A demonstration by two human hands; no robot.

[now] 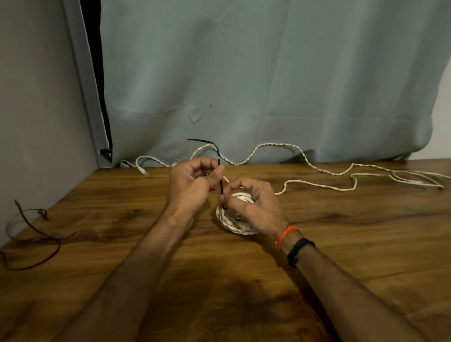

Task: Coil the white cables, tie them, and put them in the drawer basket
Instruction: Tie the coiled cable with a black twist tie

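Head view: left hand fingers curled, pinching the upper run of a black cable tie; its free tail arcs up and left above the hand. Right hand fingers pinch the tie's lower end right at the rim of the coiled white cable, rest of that hand cupped over the coil and holding it on the table. The coil looks like a braided white cable wound into a tight ring; part of it is hidden under the palm. Can't tell if the tie is already threaded through its head or just looped around the coil. Status, as I read it: coil one done, tying in progress, not cinched. Remaining: a loose twisted white cable plus thinner white leads are strung out along the back of the table near the grey curtain, well apart from the hands, uncoiled. One white connector end lies at back left. Thin dark wire ties sit at the table's left edge, probably spares. Drawer basket not in view, so nothing stowed as far as I can see. Rough estimate: under halfway.
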